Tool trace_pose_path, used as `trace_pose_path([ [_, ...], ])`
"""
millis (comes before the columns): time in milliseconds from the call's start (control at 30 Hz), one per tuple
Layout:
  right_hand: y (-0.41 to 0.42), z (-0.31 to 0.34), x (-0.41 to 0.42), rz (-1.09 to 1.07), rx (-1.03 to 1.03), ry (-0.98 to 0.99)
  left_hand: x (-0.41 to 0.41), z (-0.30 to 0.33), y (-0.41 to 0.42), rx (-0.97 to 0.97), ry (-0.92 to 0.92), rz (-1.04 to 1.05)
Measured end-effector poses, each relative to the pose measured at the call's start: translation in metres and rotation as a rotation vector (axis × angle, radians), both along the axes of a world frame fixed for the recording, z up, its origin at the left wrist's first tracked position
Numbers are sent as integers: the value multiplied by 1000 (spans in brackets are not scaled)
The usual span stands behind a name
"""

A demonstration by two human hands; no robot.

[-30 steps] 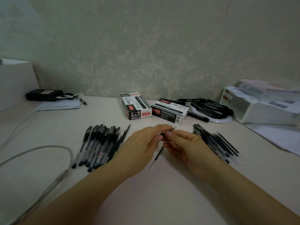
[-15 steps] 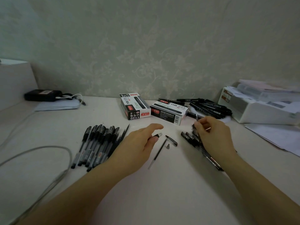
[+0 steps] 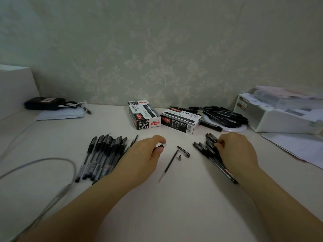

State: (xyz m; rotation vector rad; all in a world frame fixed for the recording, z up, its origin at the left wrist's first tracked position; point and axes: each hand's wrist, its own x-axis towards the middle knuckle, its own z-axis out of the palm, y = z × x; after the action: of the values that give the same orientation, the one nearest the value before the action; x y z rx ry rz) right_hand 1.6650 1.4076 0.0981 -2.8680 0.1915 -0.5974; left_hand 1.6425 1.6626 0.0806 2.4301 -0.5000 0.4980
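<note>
My left hand (image 3: 145,158) grips a pen barrel (image 3: 162,145) whose silver end sticks out between thumb and forefinger. Between my hands lie a thin pen refill (image 3: 168,165), a black pen cap (image 3: 183,151) and a small grey tip piece (image 3: 179,157) on the white table (image 3: 174,206). My right hand (image 3: 236,151) rests on a pile of black pens (image 3: 208,147) to the right, with its fingers curled on one of them. A row of several black pens (image 3: 103,156) lies left of my left hand.
Two pen boxes (image 3: 144,114) (image 3: 180,120) stand at the back middle. Loose black markers (image 3: 225,116) lie on a white ring behind the right pile. A white box with papers (image 3: 279,116) sits far right, a grey cable (image 3: 43,172) loops at left, a black device (image 3: 43,103) back left.
My hands were together working on one pen. They came apart, leaving the refill, cap and tip on the table, and my right hand moved right onto the pen pile.
</note>
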Motion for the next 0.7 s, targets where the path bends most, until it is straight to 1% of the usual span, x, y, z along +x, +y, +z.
trace_pose_path([
  [67,3,0,-1,24,-20,-50,0,2,4,18,-16,104],
  [133,8,1,-3,88,-22,-104,0,5,11,72,-13,250],
  [267,27,3,-8,264,-5,-123,2,8,27,253,112,454],
  [333,35,2,-12,326,-6,-129,3,8,30,310,155,493],
  [467,41,1,-17,382,14,-134,4,7,30,324,174,518],
  [700,43,0,-18,392,46,-124,4,8,30,351,190,516],
])
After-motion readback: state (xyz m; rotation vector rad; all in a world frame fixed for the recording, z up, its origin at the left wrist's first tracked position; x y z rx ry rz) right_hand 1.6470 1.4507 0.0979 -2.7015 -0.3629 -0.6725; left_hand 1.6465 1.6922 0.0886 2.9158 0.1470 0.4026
